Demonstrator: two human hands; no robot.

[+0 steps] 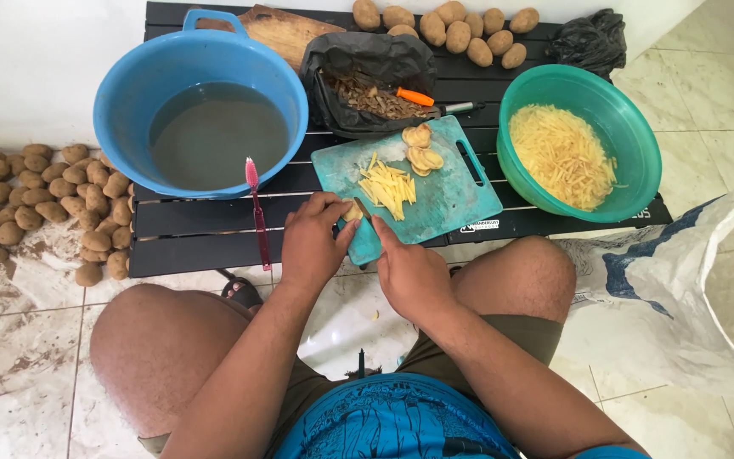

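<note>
bright even daylight; soft shadows | sharp focus; slight wide-angle edge bend

blue basin left, green bowl right — board between

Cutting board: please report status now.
Left hand pressing potato piece on cutting board. Right hand beside it; knife unclear. Cut strips close by.

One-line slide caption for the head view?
Both hands, left and right, cutting potato into strips on a teal board.
</note>
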